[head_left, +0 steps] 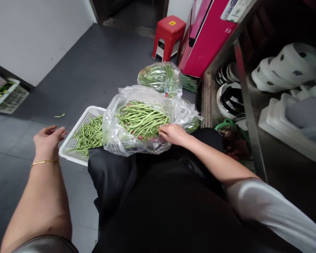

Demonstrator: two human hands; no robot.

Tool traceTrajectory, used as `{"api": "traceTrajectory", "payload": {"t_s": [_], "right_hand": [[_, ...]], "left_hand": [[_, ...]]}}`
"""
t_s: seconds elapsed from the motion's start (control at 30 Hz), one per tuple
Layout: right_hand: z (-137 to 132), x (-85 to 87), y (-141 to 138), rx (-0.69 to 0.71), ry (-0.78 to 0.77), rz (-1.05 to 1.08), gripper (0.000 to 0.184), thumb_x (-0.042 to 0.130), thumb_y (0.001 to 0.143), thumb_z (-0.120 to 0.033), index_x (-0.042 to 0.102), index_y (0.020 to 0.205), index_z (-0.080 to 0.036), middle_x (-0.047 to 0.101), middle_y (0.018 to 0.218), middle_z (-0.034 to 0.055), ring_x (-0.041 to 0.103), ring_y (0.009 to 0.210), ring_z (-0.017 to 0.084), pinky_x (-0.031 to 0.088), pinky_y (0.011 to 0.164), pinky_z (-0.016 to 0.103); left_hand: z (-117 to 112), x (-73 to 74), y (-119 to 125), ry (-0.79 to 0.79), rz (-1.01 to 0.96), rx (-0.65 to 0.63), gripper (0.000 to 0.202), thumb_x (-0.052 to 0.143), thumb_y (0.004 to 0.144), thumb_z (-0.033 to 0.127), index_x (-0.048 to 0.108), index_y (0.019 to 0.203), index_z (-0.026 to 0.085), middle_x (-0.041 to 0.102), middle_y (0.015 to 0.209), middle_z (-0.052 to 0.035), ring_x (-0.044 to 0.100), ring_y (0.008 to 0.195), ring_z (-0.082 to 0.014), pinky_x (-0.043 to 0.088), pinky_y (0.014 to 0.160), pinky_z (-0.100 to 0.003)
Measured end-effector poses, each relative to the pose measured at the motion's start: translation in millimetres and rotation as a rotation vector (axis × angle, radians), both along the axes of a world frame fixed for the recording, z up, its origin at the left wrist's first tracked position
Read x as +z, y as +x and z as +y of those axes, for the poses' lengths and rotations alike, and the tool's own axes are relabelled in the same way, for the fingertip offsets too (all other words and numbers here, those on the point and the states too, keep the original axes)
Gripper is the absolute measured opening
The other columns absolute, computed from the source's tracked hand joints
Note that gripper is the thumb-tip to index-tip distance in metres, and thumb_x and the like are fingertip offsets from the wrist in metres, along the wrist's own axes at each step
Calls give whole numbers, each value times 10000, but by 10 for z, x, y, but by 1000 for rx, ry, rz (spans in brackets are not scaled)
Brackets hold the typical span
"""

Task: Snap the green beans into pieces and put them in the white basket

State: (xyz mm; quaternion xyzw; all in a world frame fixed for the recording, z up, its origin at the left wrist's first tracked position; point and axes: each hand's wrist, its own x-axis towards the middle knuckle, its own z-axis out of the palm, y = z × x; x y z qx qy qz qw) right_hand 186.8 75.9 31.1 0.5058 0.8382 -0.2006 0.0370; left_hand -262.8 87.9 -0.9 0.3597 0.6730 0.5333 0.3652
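Long green beans (pixel 143 119) lie heaped in an open clear plastic bag (pixel 112 135), which rests against the front of my dark apron. My right hand (pixel 171 133) is at the bag's right side, closed at the edge of the heap; its fingertips are hidden, so what they grip cannot be made out. Left of the bag, a white perforated basket (pixel 68 142) holds shorter pieces of bean (pixel 91 133). Just outside that basket's left rim hovers my left hand (pixel 49 138), fingers loosely bent and apart, with nothing visible in them.
Behind the bag sit another bag of greens (pixel 158 77) and a red stool (pixel 170 35). To the right runs a metal shelf (pixel 250 116) with white containers (pixel 292 66). A second basket (pixel 13 98) stands far left, and a stray green piece (pixel 59 115) lies on the floor.
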Motion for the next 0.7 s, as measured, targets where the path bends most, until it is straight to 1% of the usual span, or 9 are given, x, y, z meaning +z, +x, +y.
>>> {"api": "traceTrajectory", "payload": {"t_s": [0.07,0.17,0.23,0.3,0.4,0.47,0.53,0.6,0.7], "right_hand": [[235,-152,-249,-66,-57,-121,362,423,897,-357,677,941,-104,668,1007,162,614,944,252,432,763,302],[413,-378,-531,-157,-129,-210,350,505,846,-356,685,965,-81,665,1034,187,620,965,267,443,750,293],[376,-449,-569,-135,-107,-218,320,487,845,-285,689,942,-56,676,977,203,642,908,259,446,716,288],[281,-459,-475,-103,-60,-219,323,438,854,-247,695,877,-53,686,896,204,655,836,247,446,676,284],[180,-417,-237,-102,102,81,321,432,853,-325,670,754,-134,684,751,96,635,712,194,440,638,260],[122,-363,-131,12,188,316,333,434,852,-396,631,727,-158,640,672,53,593,610,162,437,598,250],[24,-296,-92,196,271,414,325,439,856,-424,610,743,-172,606,666,42,580,614,165,436,607,263],[-102,-238,-89,329,312,405,293,436,871,-407,591,765,-182,596,699,41,578,622,165,430,594,266],[-254,-215,-76,373,344,414,251,438,886,-379,566,787,-186,587,718,39,582,637,163,445,610,268]], "left_hand": [[-92,265,336,98,48,133,106,681,727,163,626,812,197,616,593,97,580,521,-97,456,463,-190],[-385,653,1036,202,30,-116,166,648,765,183,676,928,197,671,686,62,579,539,-87,473,544,-210],[-630,752,1559,123,-15,-347,184,688,728,217,686,909,182,660,656,36,574,517,-95,467,533,-222],[-799,669,2050,-93,-175,-611,199,742,661,228,687,837,155,645,622,0,582,523,-120,461,515,-236],[-782,350,2558,-347,-530,-580,161,670,732,310,659,745,150,624,610,-44,529,462,-106,381,418,-228],[-655,175,2708,-339,-593,-507,258,568,806,390,637,716,158,609,601,-73,529,457,-123,372,403,-251],[-541,102,2752,-262,-639,-434,252,561,811,388,613,671,185,582,605,-54,482,439,-95,342,390,-242],[-492,113,2741,-154,-626,-381,161,626,763,278,612,627,192,541,574,-25,442,438,-76,320,390,-229],[-549,163,2695,-81,-644,-377,141,640,719,177,617,581,189,536,568,-25,457,471,-80,329,406,-224]]}}
